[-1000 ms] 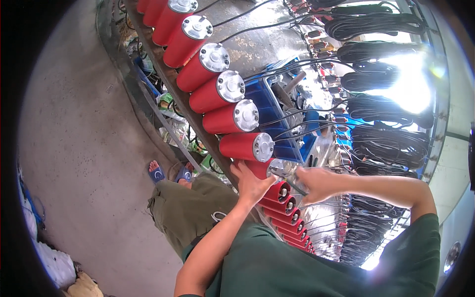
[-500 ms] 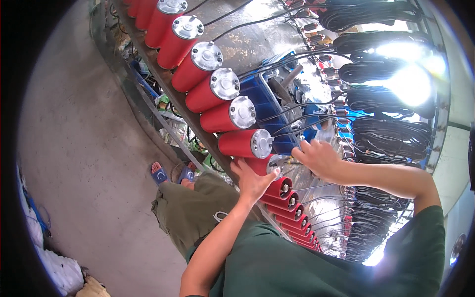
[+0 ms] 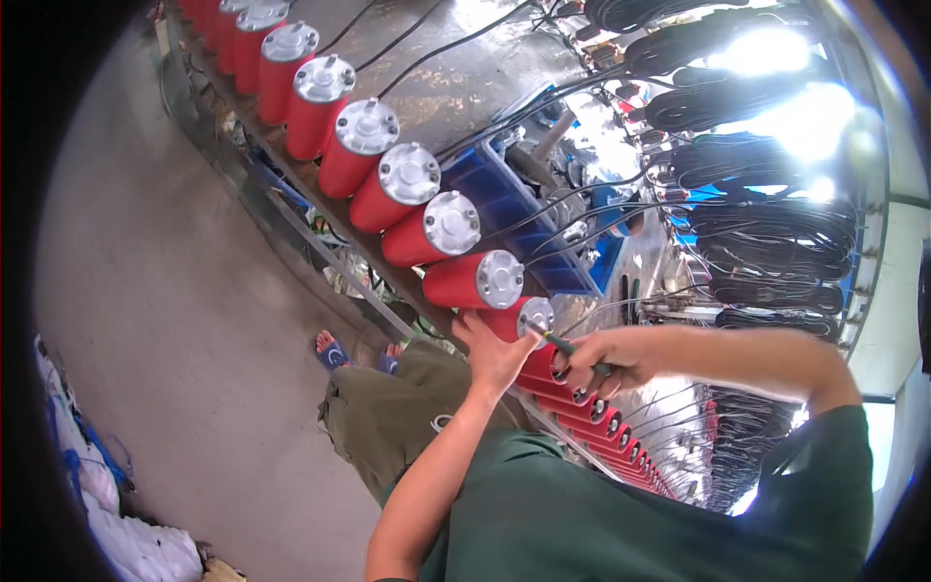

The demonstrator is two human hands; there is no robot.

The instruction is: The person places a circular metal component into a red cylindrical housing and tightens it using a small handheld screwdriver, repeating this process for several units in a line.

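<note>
Working, in head view, along bench edge (image 3: 373, 257); floor (image 3: 194, 291) stretches wide to left. Blue crate (image 3: 509, 199) bounds room beyond row; neighbouring cylinders (image 3: 452, 283) leave slim gaps. Our left hand (image 3: 499, 359) curls around red cylinder (image 3: 499, 324) near bench edge; our right hand (image 3: 621, 354) grips green-handled tool (image 3: 560, 343), tip near cap, contact unclear. Red cylinder looks smooth, round silver cap (image 3: 537, 314) on one end.

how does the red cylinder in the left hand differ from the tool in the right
The red cylinder is thick, while the tool is slim. The cylinder has a silver end; the tool has a dark handle. The left hand clasps the cylinder, the right hand grips the tool. Both are held in bare hands.
</note>
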